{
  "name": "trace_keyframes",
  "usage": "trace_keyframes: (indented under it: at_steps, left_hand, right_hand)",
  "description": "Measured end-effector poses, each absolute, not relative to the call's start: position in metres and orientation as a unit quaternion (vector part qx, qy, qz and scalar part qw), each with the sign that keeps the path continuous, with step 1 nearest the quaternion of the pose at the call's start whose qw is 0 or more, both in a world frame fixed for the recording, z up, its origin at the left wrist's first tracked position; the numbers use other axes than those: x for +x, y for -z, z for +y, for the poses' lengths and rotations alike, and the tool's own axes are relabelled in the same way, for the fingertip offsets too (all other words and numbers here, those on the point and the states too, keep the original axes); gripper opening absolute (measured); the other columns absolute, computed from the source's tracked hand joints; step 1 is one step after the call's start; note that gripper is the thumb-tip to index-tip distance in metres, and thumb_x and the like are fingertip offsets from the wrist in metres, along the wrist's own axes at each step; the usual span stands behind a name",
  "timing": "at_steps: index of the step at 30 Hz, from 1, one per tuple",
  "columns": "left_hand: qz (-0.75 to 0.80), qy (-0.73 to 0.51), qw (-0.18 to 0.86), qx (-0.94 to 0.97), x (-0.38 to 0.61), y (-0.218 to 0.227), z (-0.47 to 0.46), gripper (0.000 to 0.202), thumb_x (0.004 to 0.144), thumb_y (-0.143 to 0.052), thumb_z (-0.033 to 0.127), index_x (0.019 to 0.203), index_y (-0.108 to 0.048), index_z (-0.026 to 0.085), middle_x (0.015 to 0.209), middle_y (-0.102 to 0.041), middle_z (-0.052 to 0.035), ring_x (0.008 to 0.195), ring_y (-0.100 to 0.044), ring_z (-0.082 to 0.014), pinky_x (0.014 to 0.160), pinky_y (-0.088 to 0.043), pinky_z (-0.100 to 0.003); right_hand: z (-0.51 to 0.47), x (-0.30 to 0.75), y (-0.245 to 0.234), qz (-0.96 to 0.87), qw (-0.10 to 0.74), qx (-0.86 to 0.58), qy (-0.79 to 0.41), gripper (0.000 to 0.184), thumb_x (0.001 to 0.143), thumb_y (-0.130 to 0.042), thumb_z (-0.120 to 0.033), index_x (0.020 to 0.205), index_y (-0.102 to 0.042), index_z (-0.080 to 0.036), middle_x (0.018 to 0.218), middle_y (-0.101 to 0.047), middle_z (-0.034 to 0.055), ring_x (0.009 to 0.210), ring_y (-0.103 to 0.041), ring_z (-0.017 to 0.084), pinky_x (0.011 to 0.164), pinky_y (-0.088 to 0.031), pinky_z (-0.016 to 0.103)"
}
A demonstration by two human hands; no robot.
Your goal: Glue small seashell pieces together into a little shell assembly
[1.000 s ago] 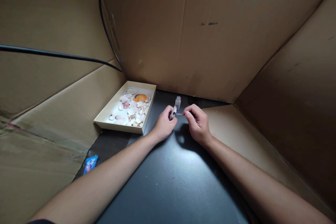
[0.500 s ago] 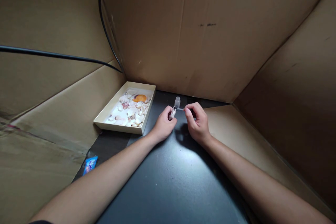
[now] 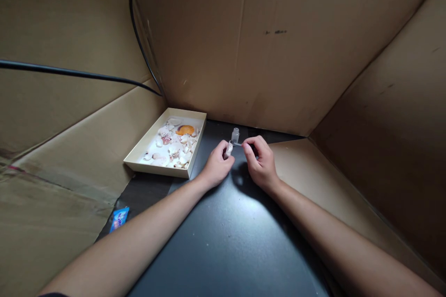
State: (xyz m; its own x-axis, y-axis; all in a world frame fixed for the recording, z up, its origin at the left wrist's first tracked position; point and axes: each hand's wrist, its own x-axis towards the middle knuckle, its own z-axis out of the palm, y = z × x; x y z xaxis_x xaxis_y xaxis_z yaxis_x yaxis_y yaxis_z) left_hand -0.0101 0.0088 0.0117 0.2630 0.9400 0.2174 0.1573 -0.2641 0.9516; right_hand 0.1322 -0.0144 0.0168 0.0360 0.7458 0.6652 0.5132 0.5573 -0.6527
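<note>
Between the thumb and fingers of my left hand [image 3: 218, 167] is a small, pale, ribbed shell [image 3: 228, 150], tilted upward. My right hand [image 3: 260, 160] is closed in a pinch on a thin grey brush [image 3: 238, 145]. The brush points left, and its dark tip is at the upper end of the shell; whether they touch is too small to tell. Just behind both, a small clear glass bottle [image 3: 235, 135] stands uncapped on the dark tabletop [image 3: 223, 241]. My right fingers hide the far end of the brush.
A shallow cream box [image 3: 156, 170] at the left holds many pale shells and one orange shell [image 3: 185, 130]. Near my left forearm lies a blue packet [image 3: 119, 219]. Cardboard walls [image 3: 278, 69] surround the table, and a black cable [image 3: 80, 74] crosses the left side.
The shell in my left hand has turned slightly, showing its ribbed face more. My right hand and the brush have shifted a little to the left.
</note>
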Motion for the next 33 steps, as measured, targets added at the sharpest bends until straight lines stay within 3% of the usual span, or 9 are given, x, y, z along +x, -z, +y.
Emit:
trace_keyframes:
  at_steps: [4,20,33]
  left_hand:
    - [0.414,-0.446,0.441,0.659,-0.01,-0.0112,0.0092,0.018,0.07,-0.047,0.006,0.068,-0.034,0.019,0.064,-0.03,0.0062,0.061,-0.03,-0.0089,0.059,-0.026,-0.022]
    - [0.41,-0.457,0.461,0.64,-0.0097,-0.0077,0.0105,0.016,0.072,-0.049,0.008,0.075,-0.038,0.019,0.068,-0.035,0.0061,0.063,-0.034,-0.0086,0.061,-0.029,-0.021]
    - [0.407,-0.474,0.514,0.588,-0.0071,-0.0035,0.0128,0.018,0.072,-0.052,0.01,0.084,-0.042,0.019,0.073,-0.044,0.0056,0.063,-0.044,-0.0072,0.06,-0.035,-0.02]
  right_hand:
    - [-0.0155,0.133,-0.0179,-0.698,0.554,-0.44,-0.112,0.023,0.094,-0.045,-0.028,0.074,-0.052,-0.02,0.072,-0.051,0.0007,0.068,-0.048,0.015,0.064,-0.038,0.029]
    - [-0.0151,0.1318,-0.0143,-0.68,0.57,-0.443,-0.13,0.007,0.09,-0.049,-0.025,0.092,-0.055,-0.02,0.084,-0.056,0.0019,0.069,-0.05,0.014,0.063,-0.041,0.028]
    - [-0.0124,0.1311,-0.0123,-0.664,0.563,-0.478,-0.116,0.007,0.086,-0.054,-0.025,0.091,-0.053,-0.021,0.081,-0.054,0.0008,0.063,-0.046,0.013,0.059,-0.039,0.027]
